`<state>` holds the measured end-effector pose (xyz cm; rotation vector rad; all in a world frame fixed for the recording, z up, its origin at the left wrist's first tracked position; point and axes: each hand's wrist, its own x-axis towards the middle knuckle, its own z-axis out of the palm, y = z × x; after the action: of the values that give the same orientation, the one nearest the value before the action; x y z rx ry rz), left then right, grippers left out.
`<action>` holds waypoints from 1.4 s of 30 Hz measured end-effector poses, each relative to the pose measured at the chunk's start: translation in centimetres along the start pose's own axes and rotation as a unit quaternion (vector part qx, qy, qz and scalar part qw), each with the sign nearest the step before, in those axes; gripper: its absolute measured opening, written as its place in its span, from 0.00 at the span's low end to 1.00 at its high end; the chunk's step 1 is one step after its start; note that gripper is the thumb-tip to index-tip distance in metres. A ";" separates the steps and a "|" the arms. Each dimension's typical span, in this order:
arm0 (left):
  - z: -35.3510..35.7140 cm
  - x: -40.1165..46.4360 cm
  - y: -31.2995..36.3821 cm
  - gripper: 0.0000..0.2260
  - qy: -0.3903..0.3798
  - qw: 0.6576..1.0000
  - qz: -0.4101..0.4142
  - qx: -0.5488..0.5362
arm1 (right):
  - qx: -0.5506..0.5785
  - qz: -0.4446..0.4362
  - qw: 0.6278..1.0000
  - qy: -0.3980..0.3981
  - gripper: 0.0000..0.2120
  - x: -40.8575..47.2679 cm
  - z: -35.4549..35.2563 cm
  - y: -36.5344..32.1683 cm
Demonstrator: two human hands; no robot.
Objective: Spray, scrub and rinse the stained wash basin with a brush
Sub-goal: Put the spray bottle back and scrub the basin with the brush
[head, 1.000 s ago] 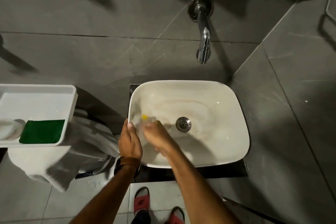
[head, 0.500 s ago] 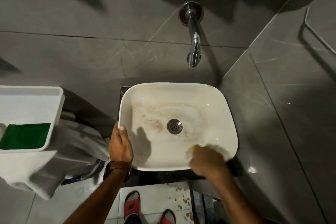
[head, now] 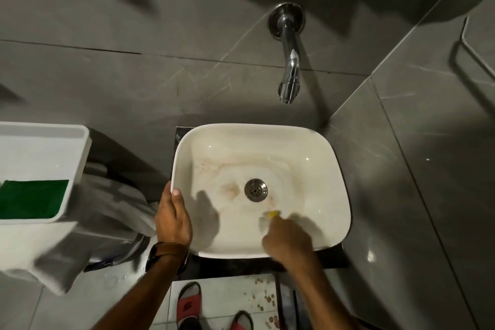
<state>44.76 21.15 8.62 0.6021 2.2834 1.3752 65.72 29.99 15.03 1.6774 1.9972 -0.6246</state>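
A white wash basin (head: 316, 142) with brown stains around its steel drain (head: 255, 190) sits below a chrome wall tap (head: 290, 67). My left hand (head: 172, 218) grips the basin's left rim, thumb inside. My right hand (head: 288, 242) reaches over the front rim and is shut on a small brush (head: 269, 218), of which only a yellow and pale tip shows, blurred, pressed on the basin floor just right of and below the drain. Most of the brush is hidden by my fingers.
A white tray (head: 53, 142) holding a green scouring pad (head: 33, 202) stands at the left, above a grey towel (head: 107, 209). Grey tiled walls close in behind and to the right. My red sandals (head: 187, 305) stand on stained floor tiles below the basin.
My right hand swept with the brush from the basin's left side to the front right, then back a little toward the drain. The left hand stays on the rim.
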 end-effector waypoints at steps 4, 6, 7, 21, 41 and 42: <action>0.0 0.0 -0.2 0.21 -0.005 1.000 0.001 0.002 | 0.013 -0.142 0.989 0.047 0.16 0.6 1.2 -6.7; 0.1 -0.1 -0.2 0.21 -0.004 1.000 0.001 0.003 | -0.026 -0.098 0.989 0.104 0.12 3.6 -1.4 -6.2; 0.1 -0.1 -0.2 0.21 -0.001 1.000 -0.001 0.004 | -0.033 -0.062 0.991 0.116 0.12 4.6 -2.4 -4.5; 0.1 -0.4 0.0 0.19 0.013 1.000 0.018 0.022 | 0.005 0.006 0.995 0.102 0.13 2.6 -2.0 0.7; 0.2 -0.5 -0.2 0.20 0.017 1.000 0.015 0.019 | -0.186 0.023 0.961 0.206 0.12 7.5 -11.3 9.6; 0.2 -0.5 -0.2 0.20 0.019 1.000 0.016 0.017 | -0.207 0.016 0.962 0.176 0.13 6.1 -10.6 10.2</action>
<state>45.21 20.94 8.38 0.6319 2.3407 1.3757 74.22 42.73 19.24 1.6317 2.1424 0.1184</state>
